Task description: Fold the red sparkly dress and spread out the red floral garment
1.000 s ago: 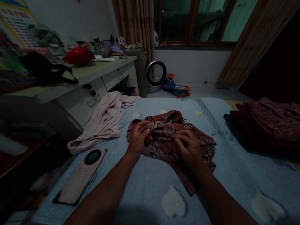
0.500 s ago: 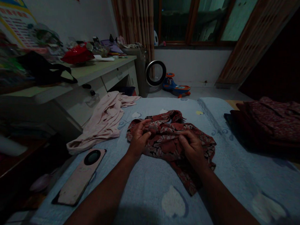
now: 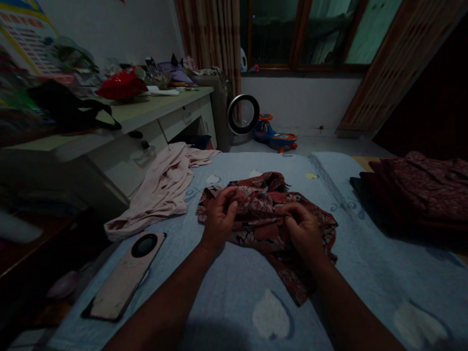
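Note:
A red and black floral garment [image 3: 255, 234] lies crumpled on the light blue bed cover [image 3: 224, 300]. My left hand [image 3: 221, 216] is over its left part, thumb and fingers curved with a gap between their tips; it holds nothing that I can see. On the right, my right hand [image 3: 304, 227] pinches a fold of the same garment between thumb and fingers. One sleeve of the garment hangs down toward me, beside my right wrist. Left of my left forearm rests a pale pink phone [image 3: 124, 278] with a round dark camera ring.
A pink garment [image 3: 161, 191] lies at the bed's left edge. Folded dark red clothes [image 3: 436, 192] are stacked at the right. Behind stand a cluttered desk [image 3: 138, 115], a washing machine with its round door [image 3: 244, 114] open, and a blue ride-on toy [image 3: 274, 135].
My left hand has shifted slightly right and its fingers have curled more. The fingers of my right hand have bent further at the fold. The garment's upper folds have shifted a little.

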Motion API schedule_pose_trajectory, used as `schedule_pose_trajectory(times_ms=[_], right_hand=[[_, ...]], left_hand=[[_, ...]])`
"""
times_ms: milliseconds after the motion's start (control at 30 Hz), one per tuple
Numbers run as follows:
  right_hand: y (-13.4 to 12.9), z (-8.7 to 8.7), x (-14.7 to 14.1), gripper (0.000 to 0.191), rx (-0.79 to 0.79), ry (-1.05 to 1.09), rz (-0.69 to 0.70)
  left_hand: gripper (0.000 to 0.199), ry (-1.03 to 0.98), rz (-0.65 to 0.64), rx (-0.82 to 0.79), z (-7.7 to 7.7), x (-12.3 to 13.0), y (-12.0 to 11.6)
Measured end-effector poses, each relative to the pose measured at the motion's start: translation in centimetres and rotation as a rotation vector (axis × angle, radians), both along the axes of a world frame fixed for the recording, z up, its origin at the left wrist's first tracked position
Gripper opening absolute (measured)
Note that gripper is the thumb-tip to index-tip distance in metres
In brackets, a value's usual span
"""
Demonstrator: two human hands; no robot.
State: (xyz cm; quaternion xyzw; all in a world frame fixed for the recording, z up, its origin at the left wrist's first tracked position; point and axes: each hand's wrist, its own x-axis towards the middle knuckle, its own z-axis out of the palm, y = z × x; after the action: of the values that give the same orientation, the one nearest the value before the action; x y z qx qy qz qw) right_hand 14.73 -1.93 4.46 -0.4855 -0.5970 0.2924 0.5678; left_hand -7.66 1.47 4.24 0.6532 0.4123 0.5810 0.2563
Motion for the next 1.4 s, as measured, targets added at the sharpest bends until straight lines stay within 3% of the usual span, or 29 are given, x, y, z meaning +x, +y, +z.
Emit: schedule_pose_trajectory(times_ms=[167, 400, 567, 767, 933, 1033, 1200, 1400], right_hand=[[-0.1, -0.2, -0.3, 0.025, -0.043, 0.101, 0.008], [0.0, -0.5, 0.4, 0.027, -0.011, 0.012, 0.02], [-0.1, 0.3, 0.3, 0.033, 0.106, -0.169, 0.027], [-0.1, 0.6, 0.0, 0.01, 0.15, -0.357, 0.018], [-0.1, 0.1, -0.1, 0.012, 0.286, -0.629, -0.125], [-0.3, 0.1, -0.3, 0.023, 0.337, -0.719, -0.183], [-1.0, 0.8, -1.1, 0.042, 0.365, -0.618, -0.006], [-1.1, 0.6, -1.8, 0.022, 0.198, -0.454, 0.183]], left_hand=[[0.026, 0.077, -0.113, 0.023, 0.9, 0.1, -0.6], [0.043, 0.121, -0.22, -0.056, 1.4, 0.1, -0.6], [0.04, 0.296, -0.154, -0.011, 1.1, -0.2, -0.2], [0.019, 0.401, 0.055, 0.141, 1.2, -0.4, -0.5], [0.019, 0.36, -0.085, 0.159, 1.1, 0.0, -0.8], [0.021, 0.352, -0.134, 0.122, 0.8, 0.4, -1.1], [0.018, 0.358, -0.224, 0.129, 1.2, 1.2, -1.7], [0.036, 0.37, -0.226, 0.145, 1.0, 1.7, -2.6]])
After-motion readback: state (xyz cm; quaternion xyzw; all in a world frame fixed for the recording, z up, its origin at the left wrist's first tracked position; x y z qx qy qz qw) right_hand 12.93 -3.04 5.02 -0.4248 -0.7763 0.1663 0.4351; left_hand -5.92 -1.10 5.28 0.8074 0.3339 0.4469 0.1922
